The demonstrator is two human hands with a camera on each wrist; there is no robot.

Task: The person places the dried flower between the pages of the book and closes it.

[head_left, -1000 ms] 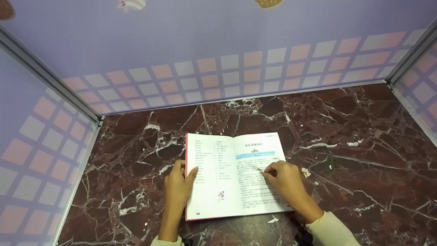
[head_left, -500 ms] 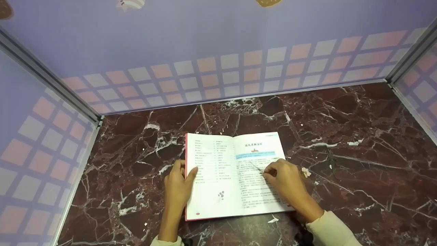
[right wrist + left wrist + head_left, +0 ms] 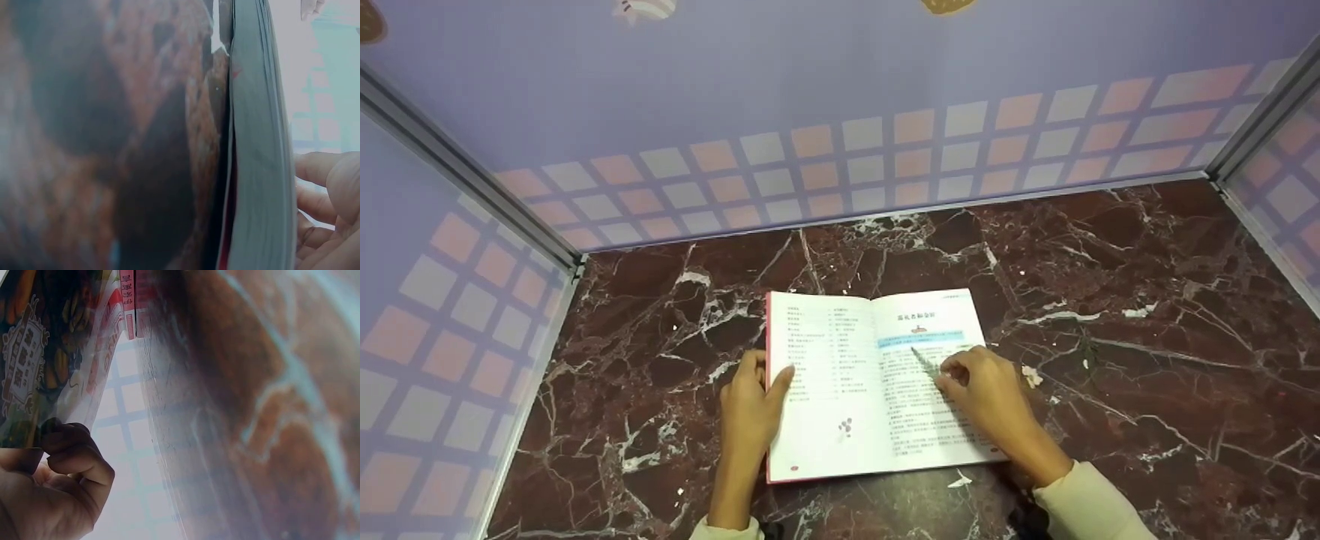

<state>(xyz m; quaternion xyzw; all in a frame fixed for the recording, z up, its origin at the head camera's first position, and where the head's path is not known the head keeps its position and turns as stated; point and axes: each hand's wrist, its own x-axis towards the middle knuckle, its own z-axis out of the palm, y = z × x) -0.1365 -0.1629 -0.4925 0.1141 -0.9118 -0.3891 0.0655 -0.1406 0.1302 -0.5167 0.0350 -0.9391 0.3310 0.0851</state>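
An open book [image 3: 825, 435] with a pink-red cover lies on the table, its pages printed with text. My left hand [image 3: 751, 405] grips its left edge, thumb on the page and fingers at the cover; the left wrist view shows the fingers curled at the illustrated cover [image 3: 22, 354]. Over the right page, my right hand [image 3: 986, 386] pinches a slender, pointed grey-green piece [image 3: 925, 363], like a leaf or sprig, pointing up and left toward the blue-highlighted lines. In the right wrist view, the hand [image 3: 329, 208] is beside the thick page block [image 3: 259, 140], and the pinched piece is hidden.
The table [image 3: 1117, 420] is dark red marble with white veins. A small green sprig [image 3: 1086, 356] and a pale scrap [image 3: 1031, 376] lie right of the book; a white scrap [image 3: 960, 480] lies below it. Purple walls [image 3: 840, 90] with checks enclose the back and sides.
The slender piece in my right hand has turned between the fingertips; more of it shows, broader, pointing up and left. Both hands and the book stay almost in place.
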